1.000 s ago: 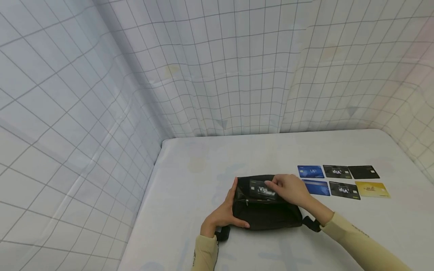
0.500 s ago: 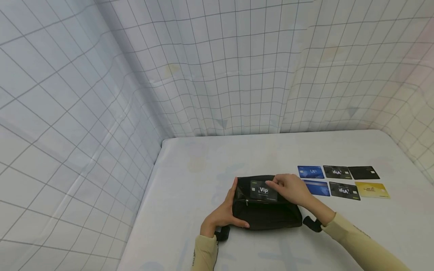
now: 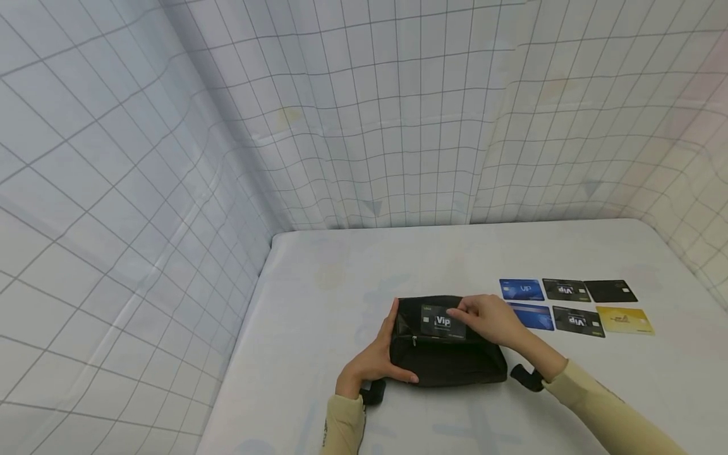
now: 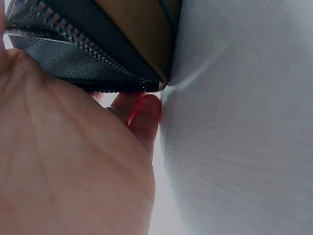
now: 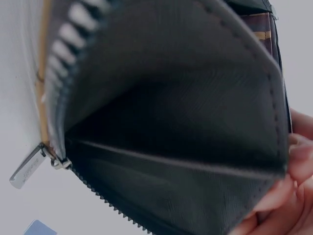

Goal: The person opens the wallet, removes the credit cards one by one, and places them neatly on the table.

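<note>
A black zip wallet (image 3: pixel 449 368) lies spread open on the white table. My left hand (image 3: pixel 374 361) holds its left end, thumb along the near edge and a finger at the far corner; the left wrist view shows fingertips (image 4: pixel 145 115) under its zipped edge. My right hand (image 3: pixel 493 321) pinches the right end of a black "Vip" bank card (image 3: pixel 438 321), which lies over the upper inside half of the wallet. The right wrist view looks into the wallet's grey inner pocket (image 5: pixel 176 122); the card is not seen there.
To the right, two rows of bank cards lie flat: blue ones (image 3: pixel 522 289), black ones (image 3: pixel 610 291) and a yellow one (image 3: pixel 625 320). A metal zip pull (image 5: pixel 28 166) hangs from the wallet's end. White gridded curtains (image 3: pixel 375 126) stand behind the table.
The card has shifted slightly right and down, its face now showing without the earlier glare. My right hand has moved slightly with it; my left hand has stayed put.
</note>
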`<action>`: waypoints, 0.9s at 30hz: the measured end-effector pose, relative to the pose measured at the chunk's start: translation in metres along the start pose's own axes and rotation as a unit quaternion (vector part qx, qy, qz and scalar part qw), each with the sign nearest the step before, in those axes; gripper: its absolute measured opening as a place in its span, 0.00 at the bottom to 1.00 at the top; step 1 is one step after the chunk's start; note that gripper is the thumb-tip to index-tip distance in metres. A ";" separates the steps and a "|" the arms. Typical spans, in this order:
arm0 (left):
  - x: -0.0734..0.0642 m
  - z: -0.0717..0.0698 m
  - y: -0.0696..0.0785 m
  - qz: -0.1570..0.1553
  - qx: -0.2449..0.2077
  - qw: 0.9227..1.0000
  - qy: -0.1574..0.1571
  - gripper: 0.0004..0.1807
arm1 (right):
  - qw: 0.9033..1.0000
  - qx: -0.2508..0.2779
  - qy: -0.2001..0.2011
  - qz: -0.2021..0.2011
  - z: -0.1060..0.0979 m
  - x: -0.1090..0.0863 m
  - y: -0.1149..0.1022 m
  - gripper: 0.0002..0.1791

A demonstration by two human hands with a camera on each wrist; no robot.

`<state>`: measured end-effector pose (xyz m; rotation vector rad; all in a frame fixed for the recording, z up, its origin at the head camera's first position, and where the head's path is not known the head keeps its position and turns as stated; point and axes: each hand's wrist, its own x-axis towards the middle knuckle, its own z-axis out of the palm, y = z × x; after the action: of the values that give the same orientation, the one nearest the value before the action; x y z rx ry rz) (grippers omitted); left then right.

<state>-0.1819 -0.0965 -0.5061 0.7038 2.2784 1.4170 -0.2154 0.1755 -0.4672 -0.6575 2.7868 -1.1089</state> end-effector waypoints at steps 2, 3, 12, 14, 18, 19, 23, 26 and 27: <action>0.000 0.000 0.001 0.000 0.001 1.000 -0.001 0.72 | 1.000 0.006 -0.010 -0.007 -0.001 -0.001 0.001 0.19; 0.000 0.000 0.001 0.000 0.002 1.000 -0.002 0.72 | 1.000 0.010 -0.015 -0.011 -0.001 -0.001 0.001 0.19; 0.000 0.000 0.001 -0.001 -0.003 1.000 -0.004 0.72 | 0.999 0.027 -0.026 -0.013 -0.004 -0.004 0.000 0.19; -0.001 0.000 0.001 0.000 -0.005 1.000 -0.003 0.72 | 0.999 0.030 -0.025 -0.011 -0.004 -0.004 0.000 0.19; -0.001 -0.001 0.002 0.000 -0.008 1.000 -0.003 0.71 | 0.999 0.034 -0.023 -0.003 -0.005 -0.005 0.000 0.19; -0.001 -0.001 0.002 0.001 -0.008 1.000 -0.003 0.71 | 0.999 0.034 -0.022 -0.004 -0.005 -0.005 0.000 0.20; -0.001 -0.001 0.002 0.002 -0.010 1.000 -0.003 0.71 | 0.999 0.041 -0.016 -0.001 -0.005 -0.005 0.000 0.21; -0.001 -0.001 0.002 0.002 -0.008 1.000 -0.003 0.71 | 0.999 0.046 -0.010 0.007 -0.005 -0.005 0.000 0.20; -0.001 -0.001 0.003 0.002 -0.007 1.000 -0.003 0.71 | 0.999 0.047 -0.009 0.008 -0.005 -0.005 0.000 0.20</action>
<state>-0.1812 -0.0967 -0.5034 0.7076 2.2617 1.4291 -0.2120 0.1807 -0.4645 -0.6294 2.7005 -1.2174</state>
